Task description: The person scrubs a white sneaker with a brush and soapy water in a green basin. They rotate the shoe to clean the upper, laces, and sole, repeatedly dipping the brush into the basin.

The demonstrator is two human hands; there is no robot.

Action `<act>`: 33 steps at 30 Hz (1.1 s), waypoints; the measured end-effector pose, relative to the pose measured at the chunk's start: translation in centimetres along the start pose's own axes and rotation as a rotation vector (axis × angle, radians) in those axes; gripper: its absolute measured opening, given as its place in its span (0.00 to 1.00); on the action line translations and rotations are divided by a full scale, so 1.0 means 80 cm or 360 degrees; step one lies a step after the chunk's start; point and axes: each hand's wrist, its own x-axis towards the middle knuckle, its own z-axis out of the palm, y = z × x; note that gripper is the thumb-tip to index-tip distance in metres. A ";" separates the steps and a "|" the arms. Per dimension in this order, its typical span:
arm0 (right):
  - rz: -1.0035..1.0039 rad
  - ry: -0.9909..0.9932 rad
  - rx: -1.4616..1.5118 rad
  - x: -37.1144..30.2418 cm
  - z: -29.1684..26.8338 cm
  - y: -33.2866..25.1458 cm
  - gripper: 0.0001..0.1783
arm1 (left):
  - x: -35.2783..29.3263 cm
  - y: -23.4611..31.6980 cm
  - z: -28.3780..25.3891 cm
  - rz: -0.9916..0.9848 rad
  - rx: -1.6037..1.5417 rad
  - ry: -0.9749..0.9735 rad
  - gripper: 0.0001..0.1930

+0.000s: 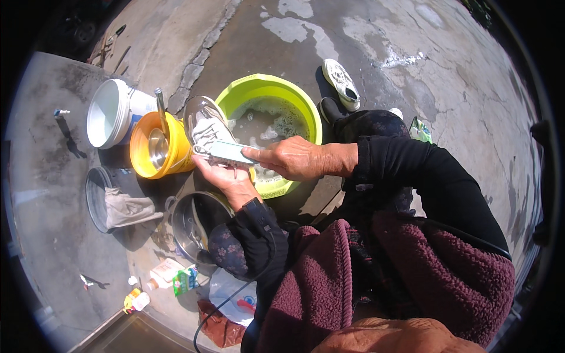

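Holding a brown-and-white sneaker aloft at the left rim of a lime-green basin, with toe to the far side and laces upward. Cupping it from below at the near end with the left hand, palm up, fingers partly hidden. Gripping a pale blue brush in the right hand, laid across the near end of the sneaker. Close together with both hands, over the near-left edge of the basin; cannot tell whether touching that edge.

Tight on the left: crowded just beside the sneaker by a yellow bucket, with a metal dipper standing inside and poking past the rim. Backed by a white bucket. Hemmed in nearer by a steel pot beside the left forearm, and farther left by a grey bucket with a pale cloth draped over its edge. Bordered toward the bottom by a plastic bag and a green packet.

Roomier on the right: open above the sudsy water inside the basin, then out over broad concrete. Interrupted there by a white shoe, well apart from the brush.
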 end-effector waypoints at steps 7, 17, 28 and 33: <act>0.0232 0.0573 -0.0251 0.053 -0.021 0.010 0.31 | -0.021 -0.050 0.006 -0.0234 -0.0073 -0.0513 0.30; 0.0118 0.0107 -0.0291 0.022 -0.011 0.004 0.33 | 0.000 -0.034 -0.002 -0.0184 -0.0038 -0.0086 0.29; 0.0114 -0.0142 -0.0179 -0.011 0.001 -0.014 0.34 | 0.004 -0.013 0.005 -0.0112 0.0046 0.0079 0.30; 0.0290 0.0468 -0.0294 0.065 -0.018 0.036 0.32 | -0.019 -0.049 0.011 -0.0288 -0.0117 -0.0311 0.30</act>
